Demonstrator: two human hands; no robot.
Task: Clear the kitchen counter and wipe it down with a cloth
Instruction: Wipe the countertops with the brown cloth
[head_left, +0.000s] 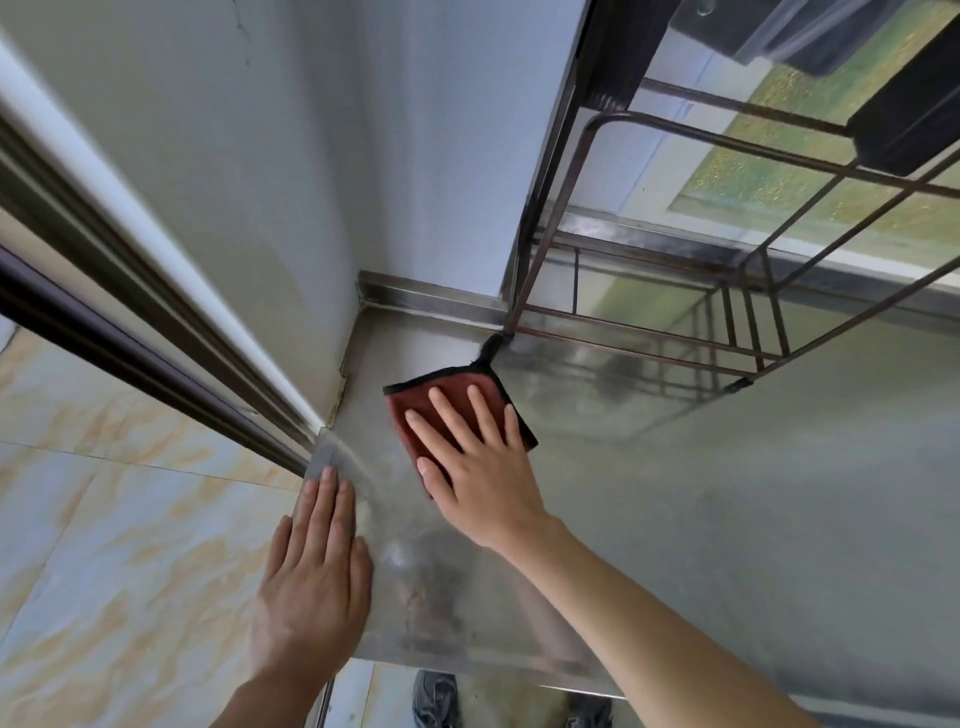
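Observation:
A stainless steel counter (701, 493) fills the lower right of the head view and reaches into a wall corner. On it lies a dark red cloth (447, 395) with a black edge, close to that corner. My right hand (478, 467) presses flat on the cloth with straight, spread fingers. My left hand (311, 582) rests flat on the counter's left edge, fingers straight and together. A dull smudged patch (426, 587) shows on the steel between my two hands.
A brown wire rack (727, 312) stands on the counter at the back right, in front of a window (831, 171). White walls meet behind the cloth. A door frame (156, 338) runs down the left. Marbled floor tiles (104, 519) and my shoes (436, 699) lie below.

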